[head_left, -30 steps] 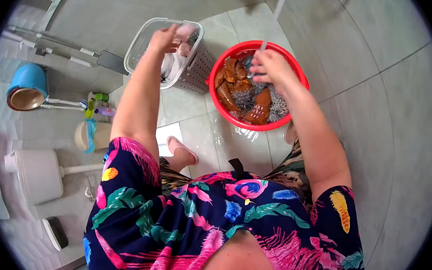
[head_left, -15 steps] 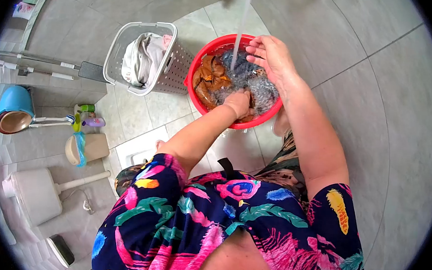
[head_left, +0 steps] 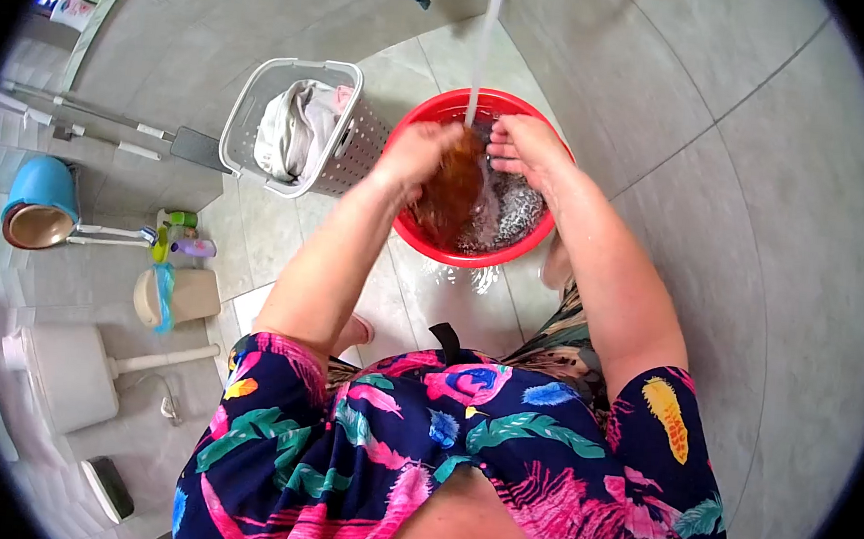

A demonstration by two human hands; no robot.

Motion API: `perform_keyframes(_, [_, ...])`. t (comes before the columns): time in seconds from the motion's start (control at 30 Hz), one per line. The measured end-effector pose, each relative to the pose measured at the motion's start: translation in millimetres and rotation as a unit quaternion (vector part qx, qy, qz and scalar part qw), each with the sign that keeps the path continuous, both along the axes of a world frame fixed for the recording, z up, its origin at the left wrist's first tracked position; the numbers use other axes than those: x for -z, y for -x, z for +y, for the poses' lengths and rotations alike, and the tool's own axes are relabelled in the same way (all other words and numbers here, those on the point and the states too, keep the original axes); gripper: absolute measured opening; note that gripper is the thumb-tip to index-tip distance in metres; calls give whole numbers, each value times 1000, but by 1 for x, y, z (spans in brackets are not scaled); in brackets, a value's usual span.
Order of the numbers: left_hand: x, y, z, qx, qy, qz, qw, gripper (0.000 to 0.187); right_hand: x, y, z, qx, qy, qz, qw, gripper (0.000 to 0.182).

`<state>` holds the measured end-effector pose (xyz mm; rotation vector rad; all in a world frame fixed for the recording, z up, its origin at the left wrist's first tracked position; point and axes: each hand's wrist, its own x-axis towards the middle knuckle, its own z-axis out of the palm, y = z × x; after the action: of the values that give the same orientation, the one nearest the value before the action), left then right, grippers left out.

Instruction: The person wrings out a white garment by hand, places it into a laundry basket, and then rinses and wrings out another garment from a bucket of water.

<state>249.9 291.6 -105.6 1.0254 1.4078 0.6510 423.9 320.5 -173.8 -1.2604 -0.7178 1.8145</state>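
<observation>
A red basin (head_left: 519, 254) stands on the tiled floor, with water and wet clothes inside. A stream of water (head_left: 484, 53) falls into it from above. My left hand (head_left: 422, 157) is at the basin's left side, its fingers closed on a brown cloth (head_left: 450, 196) that is lifted and blurred by motion. At the right rim my right hand (head_left: 529, 148) hovers over the basin, palm inward and fingers slightly curled and apart, close to the stream, holding nothing that I can see. Dark cloth under the churning water is hard to make out.
A grey laundry basket (head_left: 345, 158) with light clothes touches or nearly touches the basin's left side. Farther left are a mop (head_left: 198, 148), a blue bucket (head_left: 45, 184), bottles (head_left: 193, 247), a beige bin (head_left: 193, 296) and a white cistern (head_left: 64, 374).
My left hand has risen from the water to the basin's upper left, lifting the brown cloth. My right hand has moved slightly down and left. The view has shifted a little.
</observation>
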Motion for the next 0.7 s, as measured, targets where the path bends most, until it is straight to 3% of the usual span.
perform_keyframes(0.1, [-64,0,11,-102,-35,-194,975,27,17,6,-4,-93,42,-109,989,43])
perform_keyframes(0.13, [-79,3,16,-104,-67,-228,966,26,12,9,-7,-144,70,-149,976,57])
perform_keyframes(0.2, [-95,7,27,-158,-115,-297,935,25,-1,22,-18,-133,148,-141,970,73])
perform_keyframes(0.27, [-118,-8,10,-188,-123,-344,912,25,-20,32,-35,-106,202,4,974,78])
perform_keyframes(0.3, [-123,-17,6,-211,-126,-388,888,24,-36,37,-46,-83,111,78,987,71])
perform_keyframes(0.37, [-101,-30,0,-241,-145,-377,882,23,3,47,-33,-66,-22,269,961,57])
perform_keyframes(0.4, [-92,-42,-9,-271,-147,-364,879,24,-18,46,-36,-8,13,341,940,46])
perform_keyframes(0.43, [-60,-46,-10,-251,-181,-322,895,27,1,51,-22,-27,-81,335,938,39])
perform_keyframes(0.47, [-33,-49,-11,-230,-213,-279,908,31,0,51,-18,-88,-233,179,952,37])
perform_keyframes(0.5, [-29,-57,-23,-183,-269,-128,937,34,-1,52,-14,-118,-393,-58,910,35])
perform_keyframes(0.53, [-24,-64,-38,-131,-315,26,940,38,-2,52,-11,-94,-498,-233,830,35])
perform_keyframes(0.6, [-8,-67,-53,15,-349,246,904,44,39,49,-16,-113,-418,120,893,33])
perform_keyframes(0.63, [12,-67,-52,-2,-448,295,844,40,63,45,-18,-116,-354,292,881,33])
perform_keyframes(0.67, [26,-60,-44,-5,-447,295,844,40,81,43,-18,-114,-279,453,839,32])
perform_keyframes(0.7, [37,-52,-30,-8,-401,313,861,37,66,44,-18,1,-143,318,937,32])
